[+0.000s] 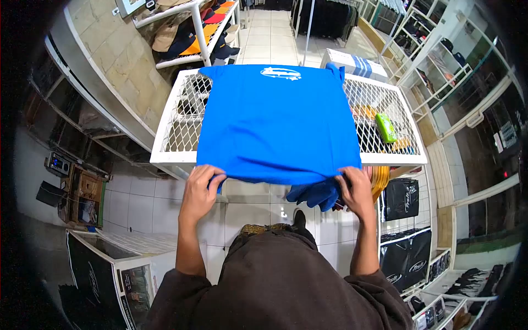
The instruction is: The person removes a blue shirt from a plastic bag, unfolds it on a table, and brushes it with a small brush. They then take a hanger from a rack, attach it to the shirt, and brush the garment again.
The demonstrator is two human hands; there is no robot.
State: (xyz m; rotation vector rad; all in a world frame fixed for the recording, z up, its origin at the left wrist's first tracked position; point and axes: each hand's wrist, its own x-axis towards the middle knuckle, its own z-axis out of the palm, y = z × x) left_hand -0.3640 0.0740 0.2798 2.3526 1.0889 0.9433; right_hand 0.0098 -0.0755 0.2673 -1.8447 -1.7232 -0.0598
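Observation:
A bright blue T-shirt with a white print near its far end lies spread over a white wire-mesh table. My left hand grips the shirt's near left edge at the table's front rim. My right hand pinches the near right edge, where bunched blue fabric hangs down below the table edge.
A green packet and orange items lie under the mesh on the right. A white rack with caps stands at the far left. Black bags hang at the right, boxes sit at lower left. A tiled aisle runs beyond the table.

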